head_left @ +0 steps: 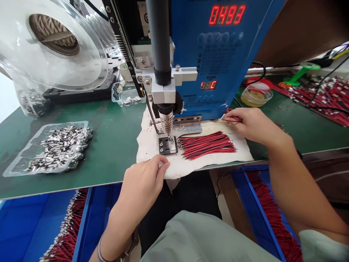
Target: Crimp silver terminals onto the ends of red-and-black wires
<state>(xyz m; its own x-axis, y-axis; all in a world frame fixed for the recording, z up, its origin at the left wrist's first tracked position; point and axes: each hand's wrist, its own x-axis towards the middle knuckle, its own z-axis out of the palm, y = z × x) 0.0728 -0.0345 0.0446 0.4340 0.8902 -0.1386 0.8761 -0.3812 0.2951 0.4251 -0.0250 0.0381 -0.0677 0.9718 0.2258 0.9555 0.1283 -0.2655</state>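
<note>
Metal-ended leads (74, 214) are heaped in a bin (46, 211), a wire bundle (207, 145) is seemingly left undone on the cloth (180, 165), a wire (233, 121) is pinched by the right hand (252, 125), and what the left hand's (143, 178) narrow grip holds cannot be told.

One left hand (144, 182) and one right hand (253, 125); one bundle of red-and-black wires (208, 146), strands too crowded to count; one white cloth (148, 145); one black fixture (163, 145); one blue bench-top machine (215, 54); two lit red displays (227, 14) (208, 85), the upper showing four digits; one clear reel (91, 62); two clear plastic trays (16, 165) (120, 97); one round tub (256, 99); at least two blue bins (24, 225) (261, 218).
</note>
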